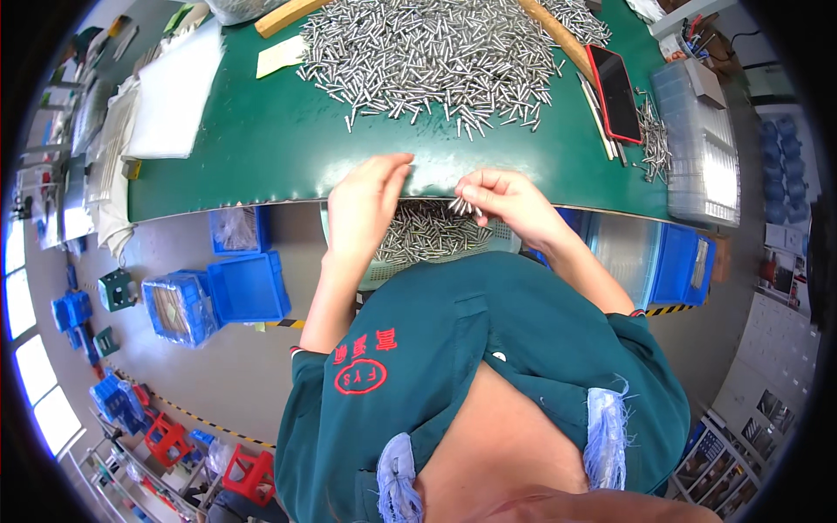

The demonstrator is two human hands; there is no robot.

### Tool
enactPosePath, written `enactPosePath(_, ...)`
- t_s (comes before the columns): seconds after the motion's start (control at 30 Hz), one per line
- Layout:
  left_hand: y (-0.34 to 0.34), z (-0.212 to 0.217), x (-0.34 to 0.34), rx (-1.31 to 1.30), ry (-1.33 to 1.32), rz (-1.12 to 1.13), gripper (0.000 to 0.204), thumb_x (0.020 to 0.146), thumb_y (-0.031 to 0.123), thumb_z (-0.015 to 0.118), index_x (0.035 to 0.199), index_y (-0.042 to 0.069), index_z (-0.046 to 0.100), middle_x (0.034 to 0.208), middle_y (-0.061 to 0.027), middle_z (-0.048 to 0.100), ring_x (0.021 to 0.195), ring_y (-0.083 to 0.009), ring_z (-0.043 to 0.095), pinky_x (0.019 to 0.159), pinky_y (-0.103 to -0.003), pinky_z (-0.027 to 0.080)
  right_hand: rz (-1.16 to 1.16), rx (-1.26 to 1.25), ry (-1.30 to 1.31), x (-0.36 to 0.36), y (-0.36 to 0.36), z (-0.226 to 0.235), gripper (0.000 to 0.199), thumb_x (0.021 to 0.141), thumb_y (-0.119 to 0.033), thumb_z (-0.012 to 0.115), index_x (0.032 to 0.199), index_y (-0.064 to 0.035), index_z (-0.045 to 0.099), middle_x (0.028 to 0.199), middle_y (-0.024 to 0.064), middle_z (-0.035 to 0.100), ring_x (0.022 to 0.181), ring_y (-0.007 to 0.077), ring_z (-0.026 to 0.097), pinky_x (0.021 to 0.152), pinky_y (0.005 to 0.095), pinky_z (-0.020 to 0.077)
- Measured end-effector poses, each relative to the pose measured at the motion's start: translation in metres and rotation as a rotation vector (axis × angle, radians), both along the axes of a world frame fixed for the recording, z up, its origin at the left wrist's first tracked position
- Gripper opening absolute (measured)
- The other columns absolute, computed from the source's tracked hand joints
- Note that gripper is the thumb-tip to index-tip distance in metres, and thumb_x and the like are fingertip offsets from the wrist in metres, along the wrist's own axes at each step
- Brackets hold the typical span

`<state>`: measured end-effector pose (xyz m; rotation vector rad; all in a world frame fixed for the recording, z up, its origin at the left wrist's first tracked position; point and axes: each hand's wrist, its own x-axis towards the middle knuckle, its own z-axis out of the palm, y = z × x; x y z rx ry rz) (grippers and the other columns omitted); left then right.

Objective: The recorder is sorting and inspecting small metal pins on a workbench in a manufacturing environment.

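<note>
The grip of the right hand is clenched on a small bunch of metal pins, pinched between thumb and fingers at the near edge of the green desk; the grip of the left hand is released, thumb and fingers apart and loosely curved over the same edge, pointing right; below and between the two hands, a pale green basket holds many loose pins, just in front of the person's body; on the far part of the desk lies a wide heap of pins, with a wooden bar at its far left and a wooden stick along its right side; a yellow slip of paper lies at the heap's left; to the right are a phone with a red edge, a smaller pile of pins just beside it and, farther right, a stack of clear trays; a white sheet lies at the left; on the floor at the left stands a blue box
</note>
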<state>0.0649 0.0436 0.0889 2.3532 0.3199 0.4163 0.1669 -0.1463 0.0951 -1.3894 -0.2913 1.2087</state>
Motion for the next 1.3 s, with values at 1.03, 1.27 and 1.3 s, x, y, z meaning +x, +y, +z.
enactPosePath(1.03, 0.025, -0.023, 0.052, 0.461, -0.025, 0.111, 0.027, 0.078, 0.025, 0.070, 0.102, 0.013, 0.066, 0.098, -0.0040, 0.059, 0.094, -0.0231, 0.053, 0.077, -0.038, 0.042, -0.008, -0.109, -1.688, 0.036, 0.059, -0.026, 0.035, 0.081, -0.014, 0.063, 0.116, -0.0118, 0.061, 0.128, 0.0011, 0.055, 0.118, 0.0260, 0.047, 0.095, 0.0399, 0.0406)
enactPosePath(1.27, 0.015, -0.026, 0.034, 0.376, -0.001, 0.042, 0.019, 0.078, 0.021, 0.069, 0.093, 0.011, 0.064, 0.092, -0.0048, 0.055, 0.089, -0.0243, 0.053, 0.075, -0.038, 0.041, 0.005, -0.128, -1.729, 0.036, 0.047, -0.023, 0.011, 0.075, -0.016, 0.068, 0.085, -0.0140, 0.065, 0.098, -0.0044, 0.061, 0.115, 0.0207, 0.050, 0.083, 0.0369, 0.0405)
enactPosePath(1.3, 0.014, -0.026, 0.030, 0.358, -0.009, 0.027, 0.016, 0.078, 0.019, 0.068, 0.092, 0.012, 0.064, 0.091, -0.0046, 0.055, 0.088, -0.0242, 0.053, 0.075, -0.038, 0.041, 0.005, -0.131, -1.724, 0.033, 0.043, -0.023, 0.011, 0.075, -0.016, 0.068, 0.085, -0.0140, 0.065, 0.098, -0.0044, 0.061, 0.115, 0.0207, 0.050, 0.083, 0.0369, 0.0405)
